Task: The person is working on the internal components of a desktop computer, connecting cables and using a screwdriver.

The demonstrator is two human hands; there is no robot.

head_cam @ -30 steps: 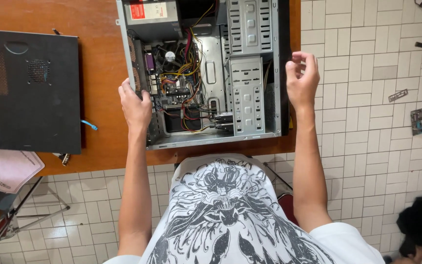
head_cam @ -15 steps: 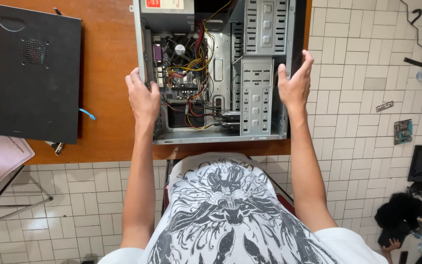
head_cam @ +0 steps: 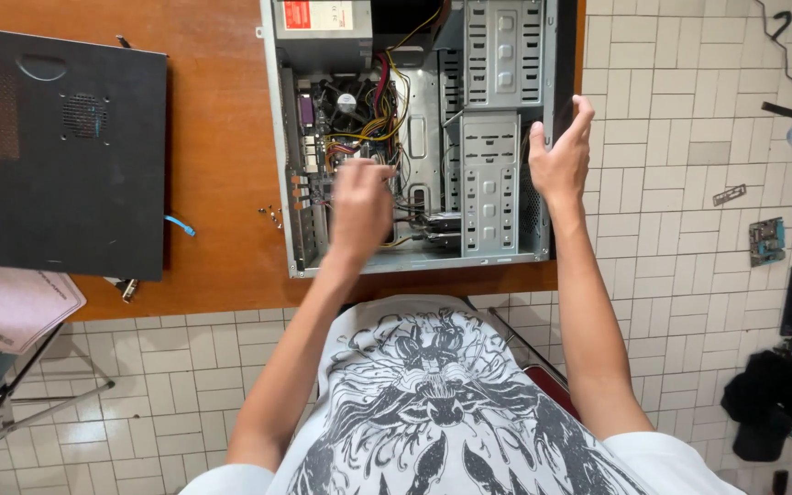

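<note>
Left hand (head_cam: 359, 209), blurred, has left the case (head_cam: 414, 137) edge and is now over the motherboard (head_cam: 350, 137), grip unclear. Right hand (head_cam: 559, 156) stays at 3 o'clock, fingers spread on the case's side. Case open at table's (head_cam: 222, 137) 12 o'clock.

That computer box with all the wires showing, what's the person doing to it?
A person is working on an opened desktop computer case lying on its side on a wooden table. Their left hand is over the motherboard and its wires, blurred from moving. Their right hand touches the case's right edge. The black side panel lies off to the left, with small screws between.
</note>
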